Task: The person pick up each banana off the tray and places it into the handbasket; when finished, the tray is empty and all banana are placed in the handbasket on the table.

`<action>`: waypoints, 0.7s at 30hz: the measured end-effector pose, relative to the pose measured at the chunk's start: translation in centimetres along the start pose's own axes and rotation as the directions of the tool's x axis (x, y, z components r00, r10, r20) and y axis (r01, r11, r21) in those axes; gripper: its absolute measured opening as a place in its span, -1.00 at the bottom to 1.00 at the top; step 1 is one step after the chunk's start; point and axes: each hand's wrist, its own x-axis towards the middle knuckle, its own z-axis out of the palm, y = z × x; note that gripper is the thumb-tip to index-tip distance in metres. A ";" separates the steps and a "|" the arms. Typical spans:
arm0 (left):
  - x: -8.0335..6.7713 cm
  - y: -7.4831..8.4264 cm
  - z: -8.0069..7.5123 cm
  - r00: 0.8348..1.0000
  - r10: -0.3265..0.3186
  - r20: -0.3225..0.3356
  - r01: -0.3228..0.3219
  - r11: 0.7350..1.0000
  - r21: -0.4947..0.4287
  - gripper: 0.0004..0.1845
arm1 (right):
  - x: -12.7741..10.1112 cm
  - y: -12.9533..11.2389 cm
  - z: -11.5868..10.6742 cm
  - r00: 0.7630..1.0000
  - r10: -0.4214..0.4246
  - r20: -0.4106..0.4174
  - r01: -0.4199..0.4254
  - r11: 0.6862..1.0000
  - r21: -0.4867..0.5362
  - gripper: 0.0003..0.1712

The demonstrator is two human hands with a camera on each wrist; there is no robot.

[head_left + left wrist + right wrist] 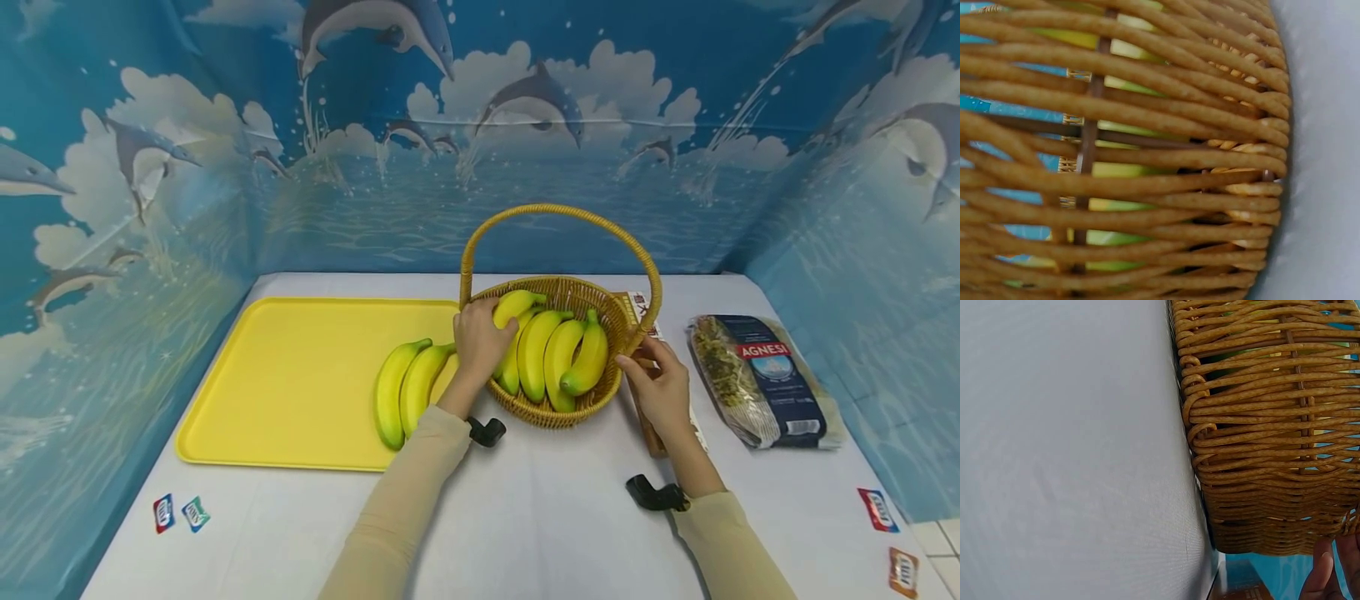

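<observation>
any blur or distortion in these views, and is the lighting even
Head view: wide-angle bend curves the backdrop and table edges; light is even, with soft shadows, and the basket and bananas are sharp. Left wrist view: the wicker fills the frame, very close and slightly soft. Right wrist view: weave fairly crisp, the white tablecloth featureless, fingertips dim at the corner.

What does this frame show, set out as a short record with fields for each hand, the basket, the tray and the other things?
left hand: left hand grips a banana at the basket's left rim
right hand: right hand rests against the basket's right side, fingers beside the weave
basket: wicker basket with a hoop handle, on the table, holding a bunch of bananas
tray: yellow tray left of the basket, with a second bunch at its right edge
other: pasta packet to the right
</observation>
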 end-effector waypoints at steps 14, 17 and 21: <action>-3.7 -1.1 -5.4 0.994 0.039 -0.105 -0.070 0.948 -0.310 -0.52 | -0.1 0.4 0.2 1.000 -0.007 -0.022 0.007 1.000 -0.004 -0.55; -4.6 -2.9 -7.7 0.991 -0.005 -0.136 -0.041 0.942 -0.332 -0.47 | 0.0 1.9 0.2 0.999 -0.007 -0.033 0.007 1.000 -0.006 -0.54; -5.7 -6.1 -10.7 0.985 -0.095 -0.145 0.039 0.936 -0.349 -0.40 | 0.2 3.6 0.2 0.999 0.015 -0.032 -0.015 1.000 -0.008 -0.53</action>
